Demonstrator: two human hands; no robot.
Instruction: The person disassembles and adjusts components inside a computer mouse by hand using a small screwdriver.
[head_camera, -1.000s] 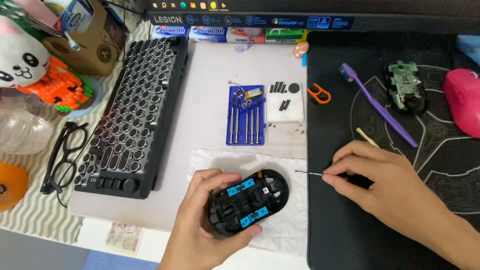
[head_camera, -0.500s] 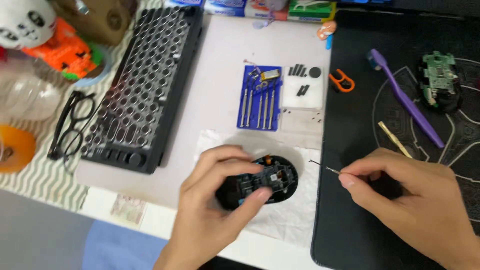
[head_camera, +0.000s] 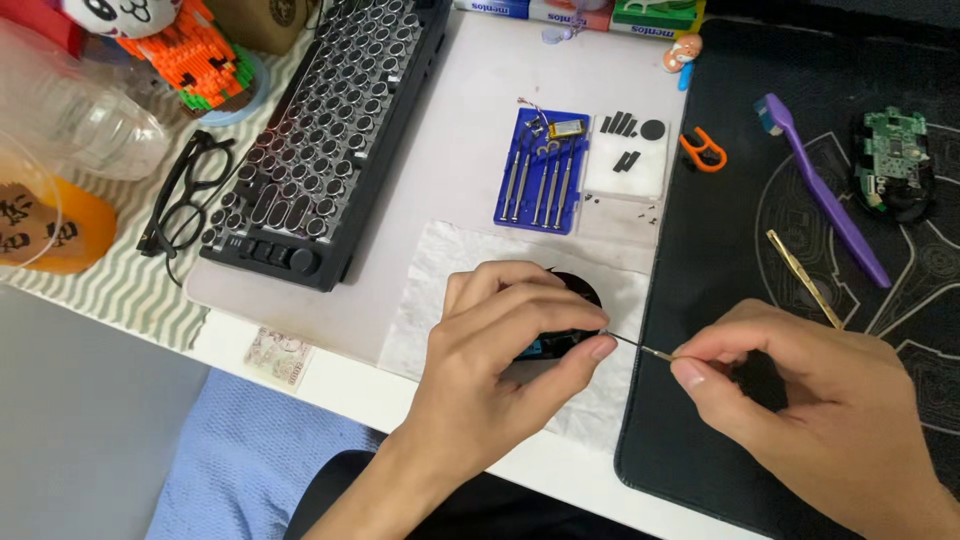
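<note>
Left hand (head_camera: 500, 350) curled over a black computer mouse shell (head_camera: 570, 300), fingers and thumb pressed around it so most of the shell is hidden; only its far rim and a sliver of blue at the near edge show. The shell rests on a white paper towel (head_camera: 440, 290) spread on the tabletop (head_camera: 450, 130), just left of the black desk mat (head_camera: 720, 300).

Right hand (head_camera: 810, 400) lies over the mat, thumb and forefinger pinching a thin precision screwdriver (head_camera: 640, 348). The fine tip points left and meets the shell's right side, right by the left fingertips (exact contact point hidden by them).

Surroundings:
- Blue tray of small screwdrivers (head_camera: 545, 170) beyond the towel, with a white pad (head_camera: 625, 165) carrying small black parts just beside it.
- Orange plastic pry tool (head_camera: 703, 150) at the mat's left edge.
- Purple toothbrush (head_camera: 825, 195) lying diagonally on the mat; a slim brass-coloured rod (head_camera: 805, 265) near it.
- Green circuit board (head_camera: 893, 160) at the mat's far right.
- Black keyboard with round keys (head_camera: 320, 130) to the left, black-framed glasses (head_camera: 190, 195) beside it.
- Clear plastic bottle (head_camera: 70, 115) and orange block figure (head_camera: 190, 50) at the far left.
</note>
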